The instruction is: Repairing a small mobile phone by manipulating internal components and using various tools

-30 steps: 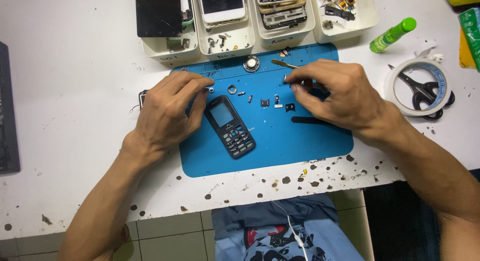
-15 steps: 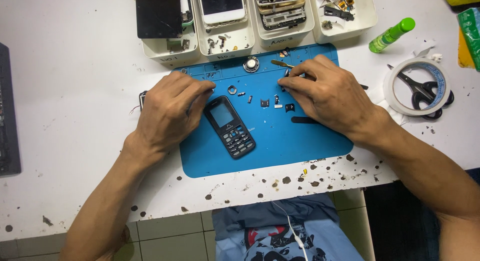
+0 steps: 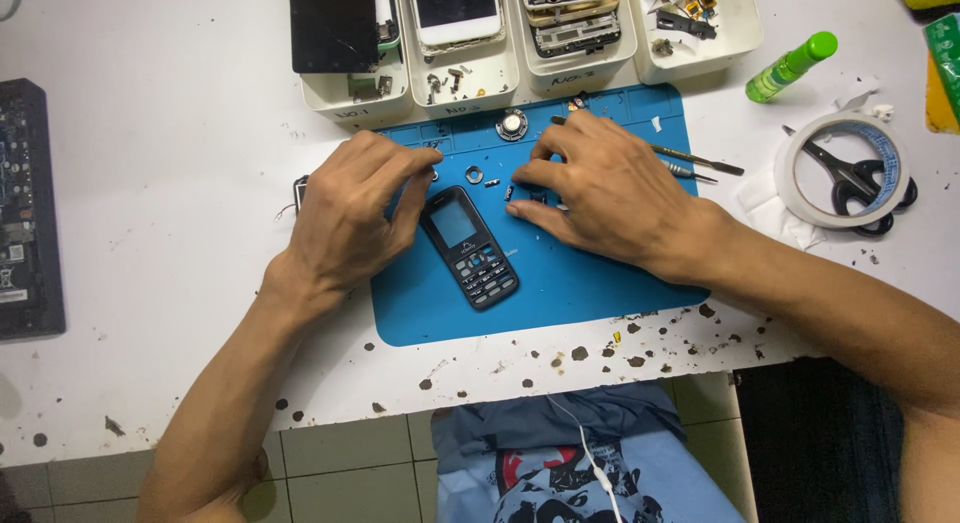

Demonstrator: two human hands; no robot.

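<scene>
A white bench (image 3: 150,183) is carrying a blue mat (image 3: 600,283), with trays (image 3: 520,78) of phone parts lying behind. On the mat a small black phone (image 3: 468,247) is lying face up, seemingly assembled, while loose small parts (image 3: 492,181) are lying beside it unfitted. The left hand (image 3: 350,218) is resting beside the phone, fingers curled, holding nothing visible. The right hand (image 3: 600,193) is pressing spread fingers onto the small parts.
</scene>
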